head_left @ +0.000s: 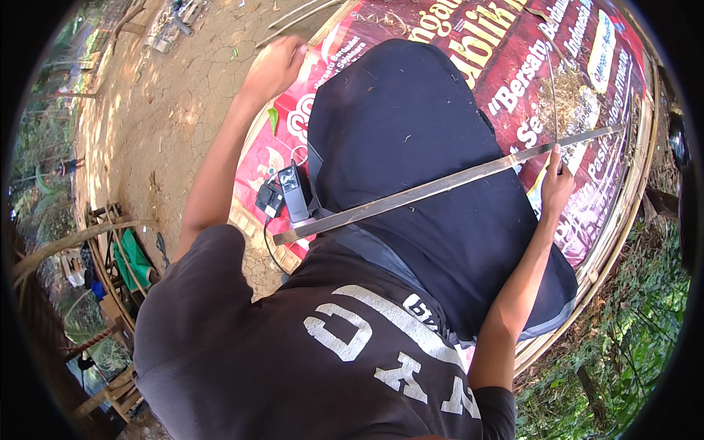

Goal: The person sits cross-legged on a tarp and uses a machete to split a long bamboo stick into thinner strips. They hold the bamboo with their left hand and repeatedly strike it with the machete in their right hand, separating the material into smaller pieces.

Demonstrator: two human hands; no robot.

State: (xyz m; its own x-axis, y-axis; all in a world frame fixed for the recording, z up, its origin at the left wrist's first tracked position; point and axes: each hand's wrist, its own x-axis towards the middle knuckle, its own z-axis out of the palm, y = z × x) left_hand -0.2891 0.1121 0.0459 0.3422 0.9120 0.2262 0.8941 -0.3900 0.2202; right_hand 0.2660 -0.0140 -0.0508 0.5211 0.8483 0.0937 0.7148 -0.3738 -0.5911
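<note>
A long flat wooden slat (429,189) lies slantwise across my lap, over dark trousers (411,125). At its right part my right hand (559,187) is closed, with a fingertip against the slat's lower edge. From that fingertip a thin strip (552,95) runs up past the slat, seemingly gripped in the same fingers. A small dark part shows between the fingers, too unclear to name. My left hand (277,64) is away from the slat, above the banner's left edge. Its fingers bend loosely and nothing shows in them.
I sit on a red printed banner (352,59) spread over a bamboo-edged platform (631,198). By my left hip are a small grey device (293,192) and a black cabled box (269,198). Shavings (568,103) lie at right. Loose strips (301,18) lie beyond my left hand.
</note>
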